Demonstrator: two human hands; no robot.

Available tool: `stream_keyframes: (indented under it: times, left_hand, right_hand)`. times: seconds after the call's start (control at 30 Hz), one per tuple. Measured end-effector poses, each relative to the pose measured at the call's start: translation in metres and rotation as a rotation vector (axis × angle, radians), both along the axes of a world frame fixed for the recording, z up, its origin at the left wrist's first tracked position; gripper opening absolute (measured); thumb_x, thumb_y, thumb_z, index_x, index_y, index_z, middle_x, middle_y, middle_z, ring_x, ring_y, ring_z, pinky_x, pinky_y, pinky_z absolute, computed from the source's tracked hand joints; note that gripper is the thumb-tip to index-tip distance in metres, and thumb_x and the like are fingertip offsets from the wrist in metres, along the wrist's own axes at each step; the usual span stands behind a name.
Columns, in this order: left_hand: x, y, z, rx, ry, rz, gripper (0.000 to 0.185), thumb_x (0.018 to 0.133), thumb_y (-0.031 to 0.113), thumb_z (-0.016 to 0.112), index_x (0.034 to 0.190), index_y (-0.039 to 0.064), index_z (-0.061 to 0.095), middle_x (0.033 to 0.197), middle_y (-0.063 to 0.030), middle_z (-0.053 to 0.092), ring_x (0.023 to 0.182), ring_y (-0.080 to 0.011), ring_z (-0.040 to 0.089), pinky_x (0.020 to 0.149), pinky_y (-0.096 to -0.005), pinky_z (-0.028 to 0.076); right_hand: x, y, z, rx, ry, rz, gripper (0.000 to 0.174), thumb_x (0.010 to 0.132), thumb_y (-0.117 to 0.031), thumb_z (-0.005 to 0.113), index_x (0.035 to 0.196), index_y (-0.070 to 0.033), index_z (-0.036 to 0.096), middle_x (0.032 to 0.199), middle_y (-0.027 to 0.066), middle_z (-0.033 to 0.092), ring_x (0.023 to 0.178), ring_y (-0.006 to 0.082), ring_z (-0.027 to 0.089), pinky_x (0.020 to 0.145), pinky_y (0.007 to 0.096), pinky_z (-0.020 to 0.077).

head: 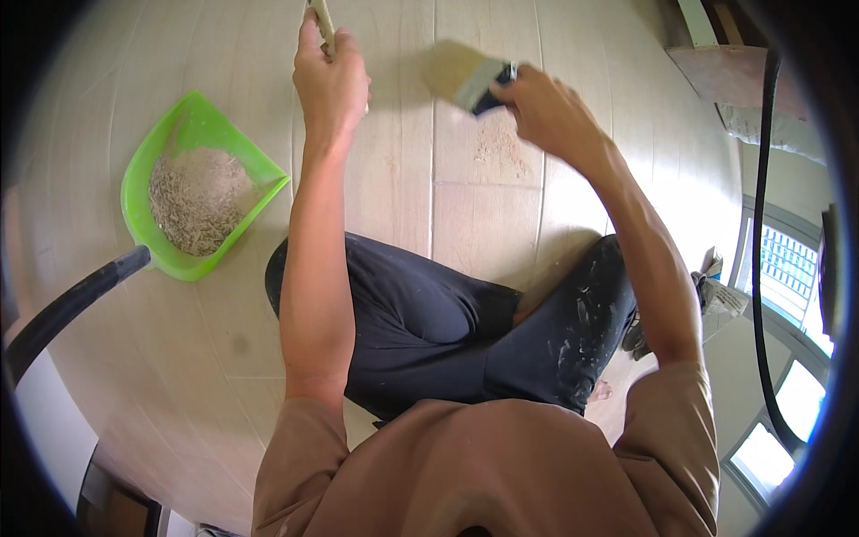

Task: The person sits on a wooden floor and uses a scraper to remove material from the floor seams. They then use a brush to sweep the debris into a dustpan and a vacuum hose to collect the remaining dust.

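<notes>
My right hand (553,111) grips a wide flat paintbrush by its dark handle. The pale bristles of the paintbrush (456,70) point left above the floor and look blurred. Below the brush, a patch of brown crumbs or dust (500,151) marks the floor tiles. Farther left, my left hand (332,84) is closed around a thin, pale, flat strip (323,23) that runs out of the top of the view; what it is cannot be made out. To the left of my left forearm lies a green plastic dustpan (188,270) holding a heap of grey-brown dust and shavings (201,201).
I sit cross-legged on wood-look floor tiles (376,194). The dustpan's black handle (74,302) reaches to the left rim. Crumpled paper or a bag (725,295) lies by my right elbow. A black strap or cable (764,201) hangs at right, before windows (782,262).
</notes>
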State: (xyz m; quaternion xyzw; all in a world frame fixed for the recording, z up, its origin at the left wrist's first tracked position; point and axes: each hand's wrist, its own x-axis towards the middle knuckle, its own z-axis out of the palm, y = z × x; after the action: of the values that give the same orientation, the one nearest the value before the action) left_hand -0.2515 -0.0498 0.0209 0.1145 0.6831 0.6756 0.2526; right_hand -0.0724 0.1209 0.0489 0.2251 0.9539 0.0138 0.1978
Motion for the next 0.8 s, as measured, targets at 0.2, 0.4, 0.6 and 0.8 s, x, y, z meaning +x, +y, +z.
stream_keyframes:
  times: [0.2, 0.4, 0.6, 0.8]
  left_hand:
    - [-0.002, 0.003, -0.007, 0.009, 0.032, 0.017, 0.059, 0.1, 0.016, 0.05, 0.156, 0.001, 0.037, 0.076, -0.0019, 0.052, 0.053, -0.0086, 0.048, 0.047, -0.0279, 0.042]
    - [-0.001, 0.007, -0.005, 0.035, 0.032, -0.004, 0.058, 0.1, 0.016, 0.05, 0.155, 0.001, 0.038, 0.075, -0.0013, 0.051, 0.053, -0.0084, 0.048, 0.047, -0.0278, 0.042]
    - [-0.009, 0.003, -0.014, 0.09, 0.019, 0.007, 0.06, 0.1, 0.015, 0.05, 0.155, -0.001, 0.037, 0.071, -0.0005, 0.049, 0.052, -0.0085, 0.047, 0.047, -0.0281, 0.042]
    - [-0.005, 0.001, -0.01, -0.003, 0.045, -0.001, 0.063, 0.098, 0.018, 0.054, 0.155, -0.002, 0.037, 0.07, -0.0012, 0.051, 0.052, -0.0087, 0.048, 0.046, -0.0284, 0.042]
  right_hand:
    - [0.012, 0.0, 0.053, 0.034, 0.154, 0.05, 0.036, 0.086, 0.002, 0.064, 0.118, -0.011, 0.076, 0.113, 0.0193, 0.068, 0.096, 0.0389, 0.071, 0.086, 0.0476, 0.0579]
    - [-0.02, 0.024, 0.008, 0.128, 0.035, 0.134, 0.03, 0.087, 0.001, 0.063, 0.113, -0.007, 0.076, 0.105, 0.0212, 0.069, 0.091, 0.0354, 0.072, 0.078, 0.0447, 0.0599]
    - [0.047, -0.07, 0.051, -0.09, -0.201, 0.164, 0.038, 0.09, -0.003, 0.063, 0.125, -0.014, 0.072, 0.107, 0.021, 0.065, 0.088, 0.038, 0.072, 0.078, 0.0466, 0.0597]
    - [0.032, -0.057, 0.083, -0.008, 0.075, 0.146, 0.038, 0.094, -0.005, 0.062, 0.127, -0.019, 0.073, 0.103, 0.0158, 0.067, 0.083, 0.0336, 0.072, 0.075, 0.0442, 0.0584]
